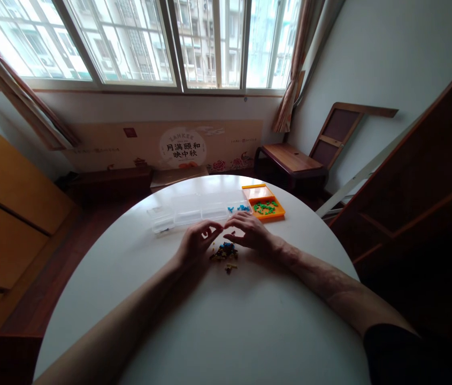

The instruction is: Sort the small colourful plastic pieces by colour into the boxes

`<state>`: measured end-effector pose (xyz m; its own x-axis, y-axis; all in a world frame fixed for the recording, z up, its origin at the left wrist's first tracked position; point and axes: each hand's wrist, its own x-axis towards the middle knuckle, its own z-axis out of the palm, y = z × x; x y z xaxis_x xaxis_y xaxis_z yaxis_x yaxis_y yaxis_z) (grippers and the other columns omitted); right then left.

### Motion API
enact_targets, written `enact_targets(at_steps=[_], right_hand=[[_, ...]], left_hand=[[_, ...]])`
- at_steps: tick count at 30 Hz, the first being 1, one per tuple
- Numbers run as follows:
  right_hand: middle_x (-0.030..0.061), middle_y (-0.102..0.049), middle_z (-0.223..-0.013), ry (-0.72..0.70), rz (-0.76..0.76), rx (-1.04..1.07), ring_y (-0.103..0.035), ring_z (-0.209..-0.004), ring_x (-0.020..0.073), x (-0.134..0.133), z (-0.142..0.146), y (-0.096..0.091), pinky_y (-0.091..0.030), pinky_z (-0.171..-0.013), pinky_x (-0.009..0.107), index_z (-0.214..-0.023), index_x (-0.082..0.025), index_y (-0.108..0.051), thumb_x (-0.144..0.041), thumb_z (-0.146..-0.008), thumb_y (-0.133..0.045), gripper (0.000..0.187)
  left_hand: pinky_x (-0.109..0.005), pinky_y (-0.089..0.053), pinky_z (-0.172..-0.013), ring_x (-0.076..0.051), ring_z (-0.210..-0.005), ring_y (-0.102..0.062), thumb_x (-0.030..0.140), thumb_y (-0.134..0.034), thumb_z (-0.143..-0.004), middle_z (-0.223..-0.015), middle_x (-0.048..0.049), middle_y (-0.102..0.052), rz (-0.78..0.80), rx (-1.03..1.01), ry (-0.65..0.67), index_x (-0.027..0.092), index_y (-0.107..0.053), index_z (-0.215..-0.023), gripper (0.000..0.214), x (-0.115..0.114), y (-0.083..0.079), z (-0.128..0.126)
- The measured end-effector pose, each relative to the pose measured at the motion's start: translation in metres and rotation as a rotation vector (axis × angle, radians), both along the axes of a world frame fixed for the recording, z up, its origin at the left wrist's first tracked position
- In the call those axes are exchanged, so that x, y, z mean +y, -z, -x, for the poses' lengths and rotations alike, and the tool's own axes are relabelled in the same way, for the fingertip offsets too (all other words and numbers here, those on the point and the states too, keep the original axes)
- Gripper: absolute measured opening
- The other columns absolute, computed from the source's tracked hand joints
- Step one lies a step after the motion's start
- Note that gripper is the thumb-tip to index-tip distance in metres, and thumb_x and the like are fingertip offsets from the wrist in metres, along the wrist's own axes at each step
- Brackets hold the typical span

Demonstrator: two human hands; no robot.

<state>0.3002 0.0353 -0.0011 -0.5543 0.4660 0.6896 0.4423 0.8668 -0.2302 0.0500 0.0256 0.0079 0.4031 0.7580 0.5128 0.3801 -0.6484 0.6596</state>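
A small heap of tiny coloured pieces (224, 252), blue, yellow and dark, lies on the round white table (217, 321). My left hand (198, 241) rests just left of the heap, thumb and fingers pinched together; what they hold is too small to make out. My right hand (250, 231) sits just right of and above the heap, fingers curled in a pinch toward the left hand. Behind the hands lies a clear compartment box (193, 211) with a few blue pieces (240, 208) at its right end. An orange tray (266, 206) holds green pieces (266, 208).
The table's far edge runs just behind the boxes. Beyond it stand a low wooden bench (292, 159), a leaning wooden frame (336, 131), a printed cardboard panel (169, 145) under the window, and wooden furniture on both sides.
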Motion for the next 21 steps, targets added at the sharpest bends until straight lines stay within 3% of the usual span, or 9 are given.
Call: enact_targets(at_steps=[8,14,21], right_hand=[[0.0054,-0.082,-0.111,0.019,0.122,-0.011,-0.075,-0.107,0.0234,-0.001,-0.002,0.0,-0.058,-0.102,0.041,-0.11,-0.028,-0.077,-0.041,-0.112,-0.064,0.019],[0.0045,-0.081,-0.106,0.038,0.14,0.039,-0.075,-0.1,0.0224,-0.002,-0.001,-0.002,-0.057,-0.1,0.04,-0.106,-0.027,-0.076,-0.037,-0.111,-0.065,0.016],[0.0071,-0.078,-0.108,0.539,0.127,0.275,-0.069,-0.105,0.0293,0.016,-0.011,0.01,-0.052,-0.104,0.046,-0.108,-0.024,-0.073,-0.033,-0.105,-0.067,0.011]], left_hand=[[-0.028,-0.057,-0.074,-0.015,-0.074,-0.066,0.042,-0.073,-0.102,-0.093,-0.0033,-0.081,0.093,-0.051,0.061,0.02,-0.08,-0.102,0.023,-0.001,-0.001,-0.001],[-0.032,-0.059,-0.084,-0.018,-0.086,-0.072,0.037,-0.069,-0.103,-0.1,-0.0042,-0.082,0.055,-0.036,0.027,0.021,-0.078,-0.105,0.018,0.0,-0.001,-0.001],[-0.039,-0.056,-0.091,-0.022,-0.09,-0.07,0.031,-0.07,-0.1,-0.11,-0.0057,-0.078,-0.11,0.234,-0.171,0.024,-0.08,-0.113,0.018,0.002,0.003,-0.002]])
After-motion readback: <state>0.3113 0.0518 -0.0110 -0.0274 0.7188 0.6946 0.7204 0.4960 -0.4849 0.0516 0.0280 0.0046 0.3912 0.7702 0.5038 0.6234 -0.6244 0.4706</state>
